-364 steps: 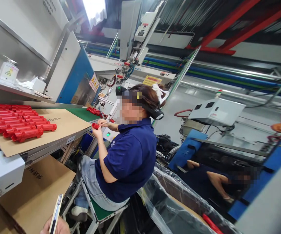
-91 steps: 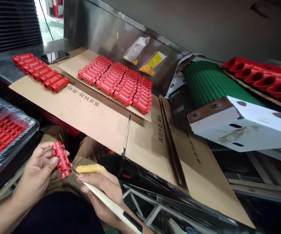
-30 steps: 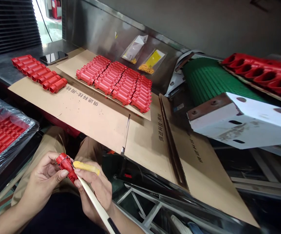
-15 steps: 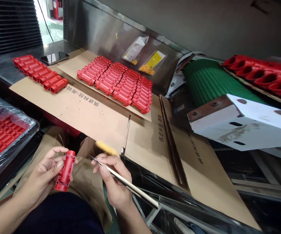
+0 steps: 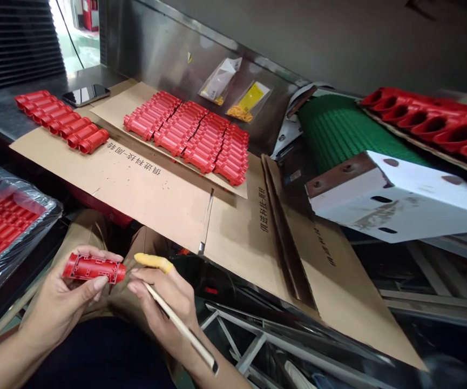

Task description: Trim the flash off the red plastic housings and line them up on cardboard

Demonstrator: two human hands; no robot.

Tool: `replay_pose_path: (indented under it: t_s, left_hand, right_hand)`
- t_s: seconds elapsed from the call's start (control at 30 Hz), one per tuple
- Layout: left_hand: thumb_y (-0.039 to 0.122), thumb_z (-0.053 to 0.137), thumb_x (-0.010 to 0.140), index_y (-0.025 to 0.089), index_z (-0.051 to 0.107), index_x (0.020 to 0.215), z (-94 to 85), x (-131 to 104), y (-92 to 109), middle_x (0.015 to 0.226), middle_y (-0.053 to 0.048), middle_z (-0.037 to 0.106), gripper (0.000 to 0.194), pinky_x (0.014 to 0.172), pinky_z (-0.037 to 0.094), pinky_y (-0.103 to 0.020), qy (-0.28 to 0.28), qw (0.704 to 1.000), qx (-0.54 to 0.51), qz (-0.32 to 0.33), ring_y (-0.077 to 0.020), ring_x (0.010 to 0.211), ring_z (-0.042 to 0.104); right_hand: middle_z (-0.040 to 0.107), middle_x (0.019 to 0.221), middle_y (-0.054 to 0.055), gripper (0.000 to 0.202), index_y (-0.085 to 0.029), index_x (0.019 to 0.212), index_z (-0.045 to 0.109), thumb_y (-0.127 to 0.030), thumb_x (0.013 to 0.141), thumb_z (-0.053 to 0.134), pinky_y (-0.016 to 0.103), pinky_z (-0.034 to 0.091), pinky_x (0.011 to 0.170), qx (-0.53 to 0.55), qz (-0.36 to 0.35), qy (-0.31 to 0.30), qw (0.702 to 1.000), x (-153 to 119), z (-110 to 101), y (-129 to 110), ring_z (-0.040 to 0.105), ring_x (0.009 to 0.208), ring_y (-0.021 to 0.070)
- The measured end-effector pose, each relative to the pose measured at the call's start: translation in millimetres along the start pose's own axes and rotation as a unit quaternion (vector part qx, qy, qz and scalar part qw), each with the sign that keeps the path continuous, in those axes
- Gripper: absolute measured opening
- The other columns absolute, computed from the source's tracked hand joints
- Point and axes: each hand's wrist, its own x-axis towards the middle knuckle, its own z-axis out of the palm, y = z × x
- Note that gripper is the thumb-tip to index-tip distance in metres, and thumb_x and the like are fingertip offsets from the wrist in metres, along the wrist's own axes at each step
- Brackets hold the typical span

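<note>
Red plastic part (image 5: 95, 268) is in your left hand (image 5: 61, 294), in front of the cardboard sheet's (image 5: 148, 200) near edge, held roughly level. Thumb on top side, fingers behind it: firm grip. Your right hand (image 5: 172, 289) is curled round a pale-handled tool (image 5: 180, 327), yellow finger cot (image 5: 154, 262) on one finger; tool's front end is hidden. Right fingertips sit close to the part's end; can't tell if they touch.

You have a gap between both hands and the sheet's near edge. Behind that edge, a wide strip of cardboard shows. Row of red parts (image 5: 61, 120) crosses the sheet's far-left edge; four packed columns of red tubes (image 5: 178, 129) sit along its back on an upper sheet (image 5: 112, 108).

Tighter sides: lined bin (image 5: 51, 208) beyond the sheet's left edge, white bracket (image 5: 399, 200) jutting at its right, metal frame (image 5: 253, 348) below its near edge, close to your right forearm.
</note>
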Motion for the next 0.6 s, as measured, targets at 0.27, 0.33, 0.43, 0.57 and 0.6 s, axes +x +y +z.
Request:
replay_pose_path:
  t_s: [0.27,0.33,0.43,0.57,0.6]
  left_hand:
    - [0.032,0.098,0.071,0.019,0.078,0.092,11.5,-3,6,0.102,-0.006,0.078,0.032,0.051,0.045,-0.016,0.005,0.999,-0.030,-0.027,-0.0071,0.060,0.053]
    - [0.033,0.099,0.070,0.019,0.078,0.091,12.2,-4,6,0.101,-0.005,0.076,0.033,0.051,0.045,-0.017,0.007,0.999,-0.029,-0.027,-0.0066,0.059,0.052]
    - [0.032,0.098,0.072,0.021,0.078,0.094,10.0,-4,4,0.102,-0.005,0.076,0.032,0.051,0.045,-0.017,0.006,0.999,-0.026,-0.017,-0.0081,0.062,0.054]
    - [0.030,0.096,0.075,0.022,0.077,0.094,6.6,-3,-1,0.105,-0.006,0.076,0.028,0.056,0.048,-0.016,0.007,1.000,-0.010,0.015,-0.0107,0.072,0.060]
    - [0.029,0.096,0.075,0.022,0.078,0.094,6.6,-4,-2,0.105,-0.006,0.076,0.027,0.056,0.047,-0.015,0.010,1.000,-0.007,0.024,-0.0125,0.076,0.063]
  right_hand:
    - [0.080,0.120,0.011,0.040,-0.025,0.135,0.074,-0.009,0.098,0.072,0.037,0.071,0.080,0.043,-0.108,0.025,0.993,-4,1,5,0.078,0.096,0.0229]
    - [0.081,0.117,0.011,0.041,-0.026,0.136,0.074,-0.010,0.099,0.072,0.037,0.070,0.076,0.041,-0.108,0.029,0.993,-4,4,8,0.077,0.091,0.0224]
    - [0.081,0.117,0.011,0.039,-0.024,0.136,0.073,-0.010,0.099,0.071,0.038,0.069,0.074,0.040,-0.113,0.033,0.992,-3,7,8,0.077,0.091,0.0228]
    - [0.080,0.113,0.012,0.034,-0.022,0.132,0.072,-0.008,0.101,0.067,0.039,0.069,0.077,0.043,-0.104,0.026,0.993,-4,6,4,0.077,0.094,0.0239]
    - [0.080,0.112,0.012,0.033,-0.021,0.130,0.071,-0.007,0.101,0.066,0.040,0.069,0.079,0.045,-0.095,0.022,0.994,-4,5,2,0.077,0.096,0.0242]
